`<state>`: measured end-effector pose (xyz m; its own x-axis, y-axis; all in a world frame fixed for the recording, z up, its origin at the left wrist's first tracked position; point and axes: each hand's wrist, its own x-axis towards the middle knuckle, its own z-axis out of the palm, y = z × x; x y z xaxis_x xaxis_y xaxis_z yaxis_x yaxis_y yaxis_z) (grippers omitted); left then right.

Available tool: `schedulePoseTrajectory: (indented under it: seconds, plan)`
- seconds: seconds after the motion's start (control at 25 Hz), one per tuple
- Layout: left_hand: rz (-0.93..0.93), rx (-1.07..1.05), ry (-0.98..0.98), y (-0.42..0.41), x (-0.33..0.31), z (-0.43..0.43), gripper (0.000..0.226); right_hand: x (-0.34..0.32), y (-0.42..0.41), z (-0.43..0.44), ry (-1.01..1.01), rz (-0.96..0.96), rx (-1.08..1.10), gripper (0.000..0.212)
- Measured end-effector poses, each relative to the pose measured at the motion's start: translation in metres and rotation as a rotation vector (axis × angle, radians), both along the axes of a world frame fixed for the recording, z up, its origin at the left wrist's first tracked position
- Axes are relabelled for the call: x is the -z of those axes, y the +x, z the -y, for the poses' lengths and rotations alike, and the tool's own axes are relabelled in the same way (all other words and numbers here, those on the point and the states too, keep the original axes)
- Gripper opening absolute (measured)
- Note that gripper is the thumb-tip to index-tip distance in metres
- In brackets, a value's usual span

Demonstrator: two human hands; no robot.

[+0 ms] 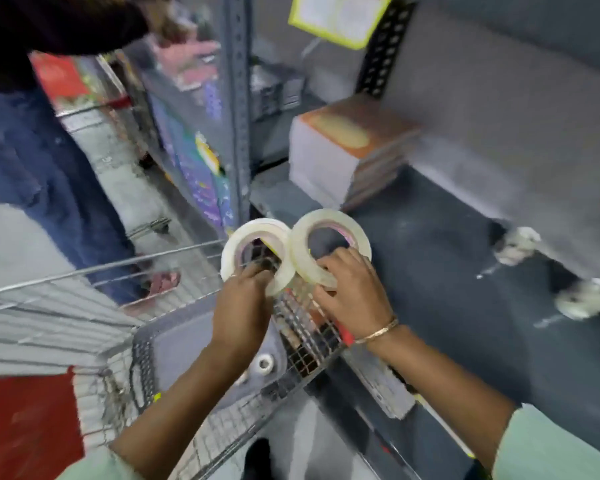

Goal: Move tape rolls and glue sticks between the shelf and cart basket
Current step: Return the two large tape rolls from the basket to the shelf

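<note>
No legible writing anywhere; yellow-edged card (340, 19) up top too blurred to read. Two pale, translucent tape rings side by side, edges touching, above the far rim of the wire cart (302, 344). Left roll (231, 247) pinched at its near edge by left hand (243, 306), fingers (253, 275) clamped over the band. Right roll (329, 221) gripped likewise by right hand (350, 296), fingertips hooked into the hole. Gold bangle (378, 332) on right wrist. Small white roll (265, 363) lying in the cart. Dark matte shelf (430, 258) to the right, a stack of books (347, 154) far on it. Another person in jeans (49, 174) at far left.
</note>
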<state>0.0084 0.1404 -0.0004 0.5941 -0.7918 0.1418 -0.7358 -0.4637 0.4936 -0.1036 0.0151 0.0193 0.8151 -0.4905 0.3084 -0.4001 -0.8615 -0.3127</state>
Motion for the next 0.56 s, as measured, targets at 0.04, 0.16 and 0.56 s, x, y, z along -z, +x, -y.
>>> schedulePoseTrajectory:
  seconds: [0.04,0.16,0.56]
  plan:
    - [0.002,0.055,-0.031,-0.013,-0.012,0.019,0.032,-0.01,-0.018,0.011,0.007,0.006,0.066,0.025]
    - [-0.01,0.253,0.031,-0.061,-0.024,0.083,0.036,-0.025,-0.089,0.041,-0.01,0.022,0.35,0.016]
    - [0.118,0.768,0.327,-0.24,0.009,0.186,0.041,0.014,-0.274,0.046,0.135,-0.115,0.978,0.023]
